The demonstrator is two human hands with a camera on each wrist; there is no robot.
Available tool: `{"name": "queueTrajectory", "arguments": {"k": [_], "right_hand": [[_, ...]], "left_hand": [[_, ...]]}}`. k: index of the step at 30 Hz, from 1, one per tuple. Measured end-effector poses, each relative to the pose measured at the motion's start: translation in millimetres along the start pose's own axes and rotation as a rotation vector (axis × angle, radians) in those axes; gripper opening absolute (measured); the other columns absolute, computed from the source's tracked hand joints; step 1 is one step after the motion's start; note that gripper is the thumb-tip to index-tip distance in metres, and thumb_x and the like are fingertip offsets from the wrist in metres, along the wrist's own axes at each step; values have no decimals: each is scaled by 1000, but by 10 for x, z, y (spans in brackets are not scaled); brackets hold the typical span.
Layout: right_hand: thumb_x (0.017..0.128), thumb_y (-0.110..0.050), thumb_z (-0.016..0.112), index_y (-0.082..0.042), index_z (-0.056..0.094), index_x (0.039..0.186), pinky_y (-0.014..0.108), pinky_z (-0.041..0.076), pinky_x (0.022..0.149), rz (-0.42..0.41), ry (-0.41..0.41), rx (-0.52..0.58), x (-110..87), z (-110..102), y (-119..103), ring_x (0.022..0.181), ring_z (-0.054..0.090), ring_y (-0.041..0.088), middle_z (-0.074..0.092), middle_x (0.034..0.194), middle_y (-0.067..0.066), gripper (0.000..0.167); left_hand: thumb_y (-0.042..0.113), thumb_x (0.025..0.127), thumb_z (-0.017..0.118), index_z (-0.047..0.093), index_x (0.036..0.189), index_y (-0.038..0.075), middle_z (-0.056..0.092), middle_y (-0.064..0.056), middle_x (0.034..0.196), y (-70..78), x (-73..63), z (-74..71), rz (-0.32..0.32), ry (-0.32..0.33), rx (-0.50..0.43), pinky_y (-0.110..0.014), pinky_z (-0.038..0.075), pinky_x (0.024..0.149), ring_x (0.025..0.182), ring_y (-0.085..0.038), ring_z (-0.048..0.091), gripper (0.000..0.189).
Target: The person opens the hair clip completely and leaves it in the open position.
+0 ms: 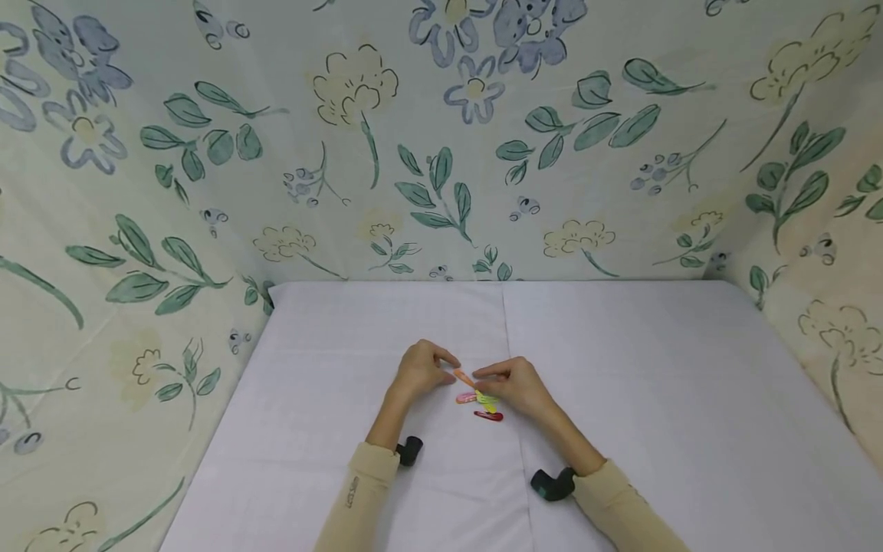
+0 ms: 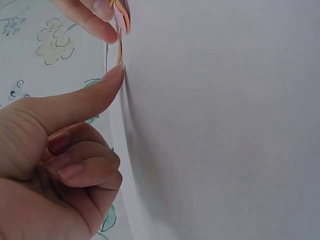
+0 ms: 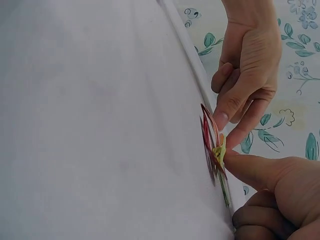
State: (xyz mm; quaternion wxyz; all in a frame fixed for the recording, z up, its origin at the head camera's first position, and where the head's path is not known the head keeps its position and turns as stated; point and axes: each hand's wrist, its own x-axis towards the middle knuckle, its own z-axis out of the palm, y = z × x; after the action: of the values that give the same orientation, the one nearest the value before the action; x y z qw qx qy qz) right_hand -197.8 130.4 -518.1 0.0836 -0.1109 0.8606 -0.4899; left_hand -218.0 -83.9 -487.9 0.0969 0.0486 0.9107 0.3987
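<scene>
Left wrist view: right hand (image 2: 90,20) and pink hair clip (image 2: 119,16) cut by top edge. Head view: left sleeve (image 1: 360,491) cropped at bottom, lettering (image 1: 352,492) too small to read.

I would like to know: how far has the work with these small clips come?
Perhaps done: the pink clip, yellow clip and red clip are grouped close together. In hand: the orange clip, with the left hand at one end and the right hand at the other. Probably left: releasing the orange clip, since both hands are at it.
</scene>
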Motion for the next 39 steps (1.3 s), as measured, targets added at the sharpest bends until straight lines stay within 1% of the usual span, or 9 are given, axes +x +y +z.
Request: {"name": "queueTrajectory", "arguments": {"k": [4,8,13,17,21,27,34,39], "right_hand": [[85,-14,85,-7,83,103,19,27,50,-10,13,-13,2,20,-16,51,34,4,45,51,-7,18],[85,-13,85,-8,84,101,18,25,49,-18,30,-27,1,39,-22,49,32,4,43,51,-7,16],[85,-11,85,-8,84,97,19,23,48,-23,50,-23,-12,59,-32,48,30,4,43,50,-6,13],[84,-10,85,-8,84,96,19,23,48,-31,47,-29,-22,71,-41,49,31,4,43,50,-6,11],[85,-11,85,-10,85,95,18,23,50,-45,50,-59,-19,73,-36,49,30,5,41,51,-6,10],[85,-11,85,-10,84,94,19,23,50,-50,58,-68,-28,59,-34,50,28,5,38,51,-5,9],[87,-12,84,-9,83,89,19,24,52,-76,71,-77,-36,62,-18,51,27,2,36,52,-8,5],[90,-14,81,-7,81,88,20,26,55,-99,96,-89,-49,51,-23,54,29,2,34,55,-8,8]], "left_hand": [[5,76,89,84,92,13,48,2,64,16,18,11,15,0,16,-25,34,56,63,-13,43,18],[6,76,90,84,88,13,46,3,61,16,27,24,18,1,17,-25,33,55,60,-12,42,15],[8,76,91,83,85,12,48,3,60,14,4,22,18,-11,15,-24,34,55,60,-11,43,12],[7,77,91,82,83,10,47,3,58,12,-33,9,14,-28,6,-24,33,54,58,-11,42,11],[7,78,89,82,84,10,43,3,55,9,-56,-12,17,-43,-21,-23,31,51,53,-10,38,10],[7,80,87,82,85,9,40,5,53,-13,-68,-30,48,-45,-71,-23,29,51,50,-9,34,8],[11,84,85,83,84,9,38,6,52,-74,-74,-24,58,-49,-98,-22,28,51,50,-8,32,3],[15,88,82,83,84,11,41,5,54,-70,-65,-29,83,-45,-132,-23,30,54,53,-9,35,6]]}}
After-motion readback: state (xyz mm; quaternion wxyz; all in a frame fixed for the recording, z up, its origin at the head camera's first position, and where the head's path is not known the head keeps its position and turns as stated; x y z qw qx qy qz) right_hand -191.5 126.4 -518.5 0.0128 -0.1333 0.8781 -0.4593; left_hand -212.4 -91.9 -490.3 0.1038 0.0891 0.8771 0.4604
